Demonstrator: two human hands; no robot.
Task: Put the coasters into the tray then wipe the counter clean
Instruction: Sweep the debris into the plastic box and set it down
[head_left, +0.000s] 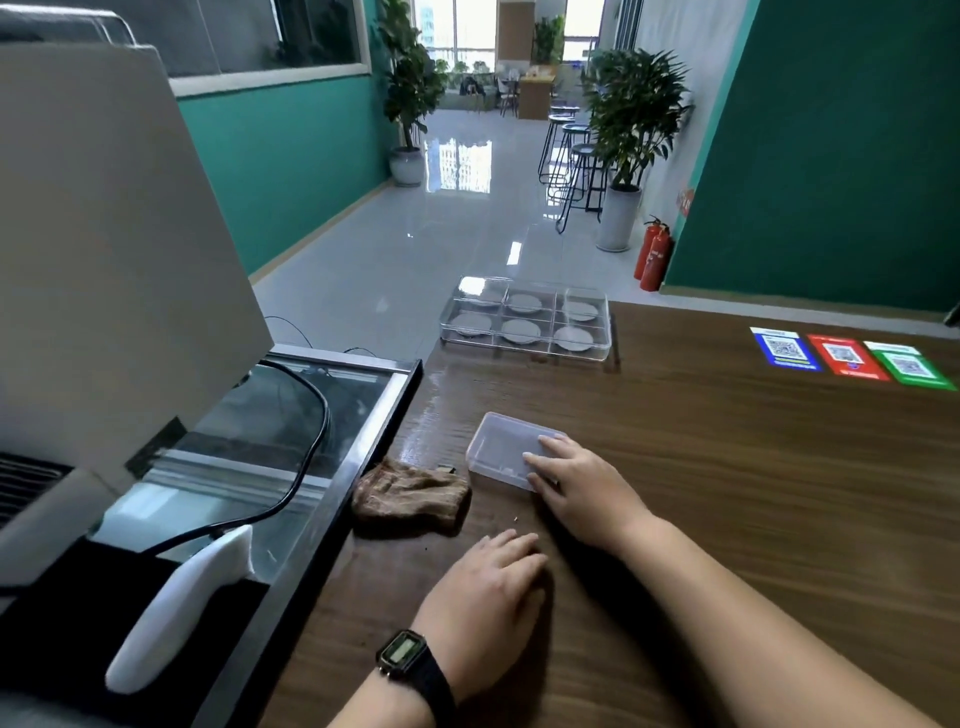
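bright window backlight | floor (457, 218) glare | soft focus | edges warped

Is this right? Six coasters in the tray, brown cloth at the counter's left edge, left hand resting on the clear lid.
Not quite: the head view shows the right hand on the clear lid; the left hand lies flat on the counter. The rest holds: six coasters in the tray, brown cloth at the left edge.
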